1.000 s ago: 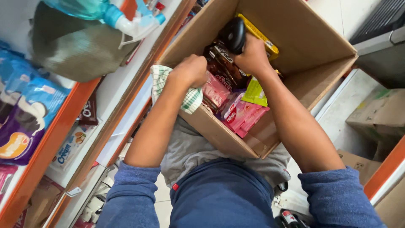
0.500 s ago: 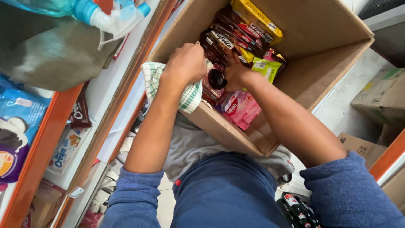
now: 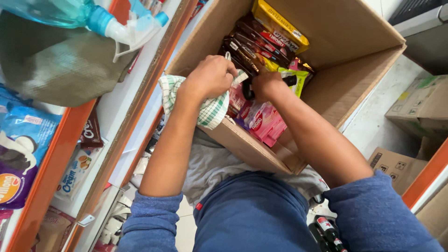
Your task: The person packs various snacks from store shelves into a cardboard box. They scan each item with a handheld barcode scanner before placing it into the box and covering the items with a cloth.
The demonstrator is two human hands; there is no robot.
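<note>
Gripping hand: left hand [image 3: 211,77], fingers curled tight around a green-and-white checked cloth [image 3: 205,109] at the near rim of the open brown cardboard box [image 3: 354,37].
Other hand: right hand [image 3: 267,86], closed on a small dark object [image 3: 247,88] above the snack packets [image 3: 261,39].
Beside: orange-edged shelf [image 3: 56,158], blue spray bottle [image 3: 93,16].

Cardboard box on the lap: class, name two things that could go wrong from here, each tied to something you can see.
1. The box sits tilted on the person's lap with its near edge low; the pink packs by that edge could slide out.
2. The left hand holds a checked cloth while the right hand grips a small dark item; with both hands busy, nothing steadies the box.
</note>
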